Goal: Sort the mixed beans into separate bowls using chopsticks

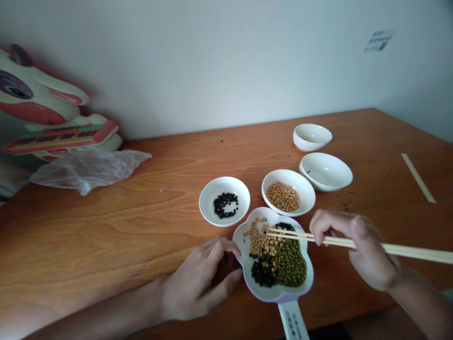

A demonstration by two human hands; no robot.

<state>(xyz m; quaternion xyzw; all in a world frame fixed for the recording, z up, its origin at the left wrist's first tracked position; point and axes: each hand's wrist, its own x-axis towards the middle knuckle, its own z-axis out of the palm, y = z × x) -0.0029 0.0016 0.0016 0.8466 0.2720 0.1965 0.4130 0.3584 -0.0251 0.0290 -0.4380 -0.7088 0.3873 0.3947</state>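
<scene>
My right hand (364, 245) is closed round a pair of light wooden chopsticks (339, 242). Their tips touch the yellow soybeans (264, 240) in a white flower-shaped dish (250, 282) with a lilac rim. Green mung beans (290, 264) and black beans (264, 271) lie in the same dish, partly mixed at the borders. At the dish's left edge, my left hand (205, 274) grips the rim with curled fingers and thumb. Just beyond stand a white bowl (205, 203) of black beans and another white bowl (307, 196) of soybeans.
Behind stand a white bowl (329, 172) with a few dark specks and another white bowl (311, 137) holding a few pale bits. A pale strip (418, 178) lies at right. Left are a crumpled plastic bag (92, 170) and a toy animal with a keyboard (63, 137).
</scene>
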